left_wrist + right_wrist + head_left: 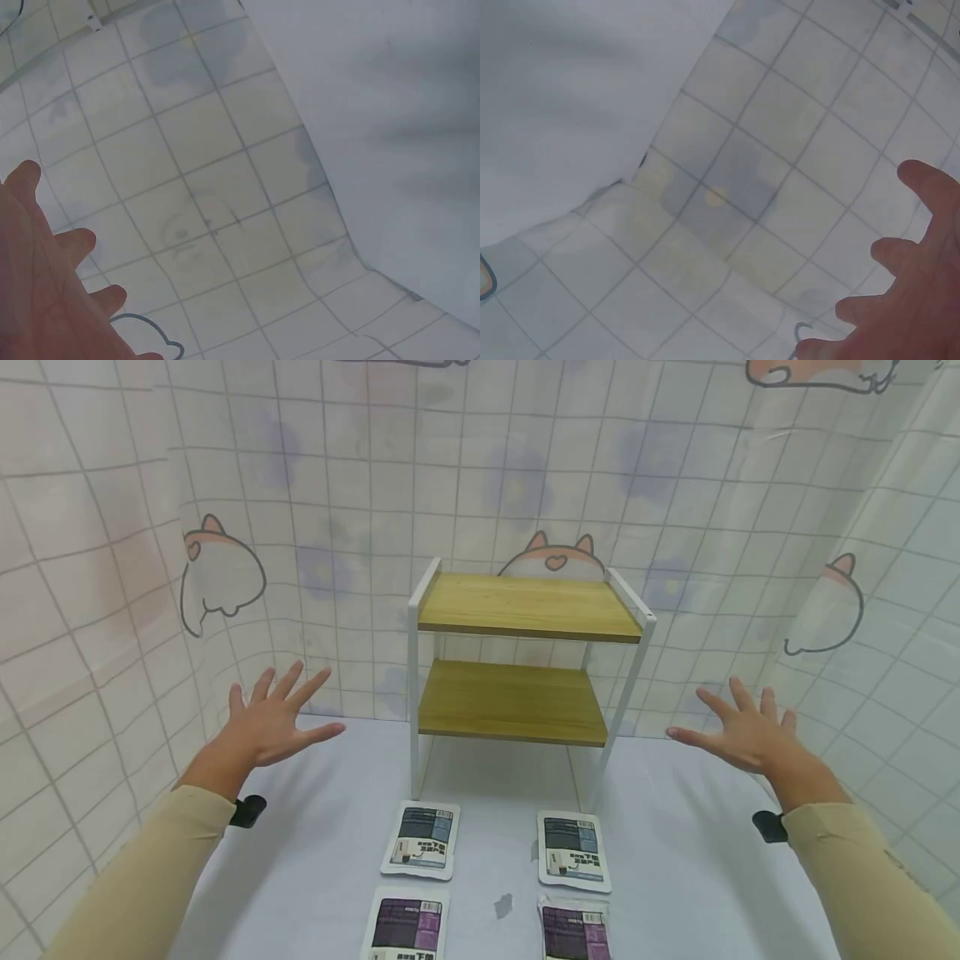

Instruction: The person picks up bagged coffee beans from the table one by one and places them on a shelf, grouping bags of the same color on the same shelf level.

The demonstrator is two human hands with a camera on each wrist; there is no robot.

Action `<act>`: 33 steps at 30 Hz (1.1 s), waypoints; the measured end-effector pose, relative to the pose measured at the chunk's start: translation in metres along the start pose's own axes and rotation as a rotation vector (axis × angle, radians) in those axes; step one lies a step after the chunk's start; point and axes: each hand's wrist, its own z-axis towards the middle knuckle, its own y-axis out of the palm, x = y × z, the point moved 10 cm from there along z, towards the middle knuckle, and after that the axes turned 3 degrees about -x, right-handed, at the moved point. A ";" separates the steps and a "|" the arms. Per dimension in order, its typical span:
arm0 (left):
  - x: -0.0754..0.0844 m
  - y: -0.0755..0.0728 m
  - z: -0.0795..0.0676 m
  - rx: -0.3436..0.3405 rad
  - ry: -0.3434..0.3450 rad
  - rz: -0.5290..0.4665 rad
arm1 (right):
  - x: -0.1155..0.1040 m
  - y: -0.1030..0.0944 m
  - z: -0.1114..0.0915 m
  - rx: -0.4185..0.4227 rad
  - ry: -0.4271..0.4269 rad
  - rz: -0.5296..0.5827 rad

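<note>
My left hand (268,724) is held above the table to the left of a two-tier shelf (525,606), fingers spread and holding nothing. On the other side of the shelf, my right hand (750,735) is raised the same way, its fingers spread too. Four-sided flat packets lie in front of the shelf: a blue-labelled packet (422,841) on the left, another blue-labelled packet (574,852) on the right. Nearer me are two purple-labelled ones, a left packet (407,927) and a right packet (576,931), both cut off by the frame's lower edge. Neither hand touches anything.
The shelf has white side frames and two wooden boards. A white cloth (322,860) covers the table, with a grey patch (503,906) between the packets. Behind and at both sides hangs a checked curtain (360,468) with cartoon animals.
</note>
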 end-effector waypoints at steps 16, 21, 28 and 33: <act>0.006 0.001 -0.005 0.029 0.013 0.011 | -0.004 0.009 -0.007 0.047 -0.023 0.003; 0.008 0.000 -0.007 0.046 0.021 0.012 | -0.004 0.013 -0.008 0.066 -0.027 0.001; 0.008 0.004 -0.011 0.069 0.017 -0.005 | -0.012 0.017 -0.014 0.087 -0.050 -0.012; 0.014 0.008 -0.014 0.092 0.017 -0.020 | -0.020 0.018 -0.020 0.119 -0.074 -0.021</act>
